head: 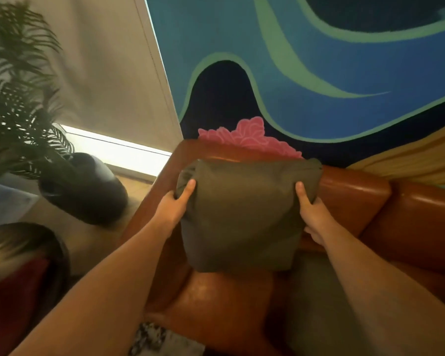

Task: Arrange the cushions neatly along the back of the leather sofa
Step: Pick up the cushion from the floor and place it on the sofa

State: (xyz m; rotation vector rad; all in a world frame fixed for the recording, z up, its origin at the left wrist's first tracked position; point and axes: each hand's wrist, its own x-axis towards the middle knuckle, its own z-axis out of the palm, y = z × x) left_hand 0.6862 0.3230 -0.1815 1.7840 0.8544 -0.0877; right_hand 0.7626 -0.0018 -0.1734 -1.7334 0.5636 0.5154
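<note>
Item: olive cushion (pixel 242 217), standing upright at the left end of the leather sofa (pixel 355 201), its top edge level with the backrest rim, its lower edge on the seat.

Hold: we grip it at both upper sides. Our left hand (pixel 174 205) pinches the upper left corner, thumb on the front face, fingers wrapped behind. Our right hand (pixel 312 214) clamps the right edge the same way.

Key relation: the cushion lies straight ahead between our two hands, its top edge running along the backrest; both hands sit about equally near.

Also present: a second greenish cushion (pixel 316 304) flat on the seat at our right forearm, presumably next; potted plant (pixel 23 98) off the sofa's left end.
</note>
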